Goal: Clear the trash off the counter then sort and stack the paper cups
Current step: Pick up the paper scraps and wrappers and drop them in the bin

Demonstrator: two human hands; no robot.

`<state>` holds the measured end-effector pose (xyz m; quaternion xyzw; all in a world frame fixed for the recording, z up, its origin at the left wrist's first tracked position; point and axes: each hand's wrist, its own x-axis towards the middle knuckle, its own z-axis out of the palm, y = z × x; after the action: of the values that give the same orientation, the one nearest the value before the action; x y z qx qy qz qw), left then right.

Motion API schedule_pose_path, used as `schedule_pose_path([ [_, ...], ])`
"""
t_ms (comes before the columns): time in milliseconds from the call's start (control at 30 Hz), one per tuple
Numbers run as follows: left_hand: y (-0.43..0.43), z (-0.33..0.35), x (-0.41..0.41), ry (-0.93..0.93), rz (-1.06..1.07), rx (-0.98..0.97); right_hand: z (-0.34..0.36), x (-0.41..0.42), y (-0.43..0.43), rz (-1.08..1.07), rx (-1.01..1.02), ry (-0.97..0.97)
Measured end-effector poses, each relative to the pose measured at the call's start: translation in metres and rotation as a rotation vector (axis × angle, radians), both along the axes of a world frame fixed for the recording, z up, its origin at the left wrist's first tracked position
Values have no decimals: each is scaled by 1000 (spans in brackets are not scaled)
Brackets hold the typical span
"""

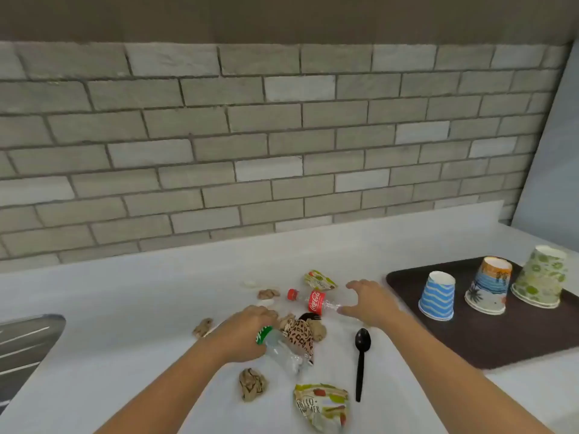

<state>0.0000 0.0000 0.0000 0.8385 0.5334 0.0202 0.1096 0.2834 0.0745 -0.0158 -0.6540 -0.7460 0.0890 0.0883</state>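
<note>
While the left hand (247, 332) is gripping a green-labelled bottle (283, 355), the spread right hand (368, 300) is hovering beside the light-looking, crushable cola bottle (316, 302), best taken at its stiffer base.

Single head-mounted, wide-angle view. It looks forward and down from above the near edge of the bench (125, 308), facing the brick wall (282, 136), which fills the upper half. Range is close: both forearms enter from the bottom edge, with the left hand (247, 327) gripping a clear bottle (282, 352) and the right hand (369, 299) at lower centre. The tray (470, 339) lies at the right, the sink (22, 346) at the left margin.
</note>
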Motion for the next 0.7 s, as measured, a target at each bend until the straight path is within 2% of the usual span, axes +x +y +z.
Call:
schedule_pose_path([
  [133,4,-18,11,186,-133,28,-14,-1,4,-2,-36,-107],
  [333,20,-38,22,348,-184,141,-28,-6,22,34,-91,-235],
  [467,26,-48,26,403,-192,174,-36,1,31,51,-79,-205],
  [567,27,-48,28,407,-183,197,-34,11,29,67,2,15],
  [633,23,-39,28,364,-152,230,-26,17,24,50,93,279],
  [700,14,-25,25,234,-94,292,-14,21,15,15,194,532],
])
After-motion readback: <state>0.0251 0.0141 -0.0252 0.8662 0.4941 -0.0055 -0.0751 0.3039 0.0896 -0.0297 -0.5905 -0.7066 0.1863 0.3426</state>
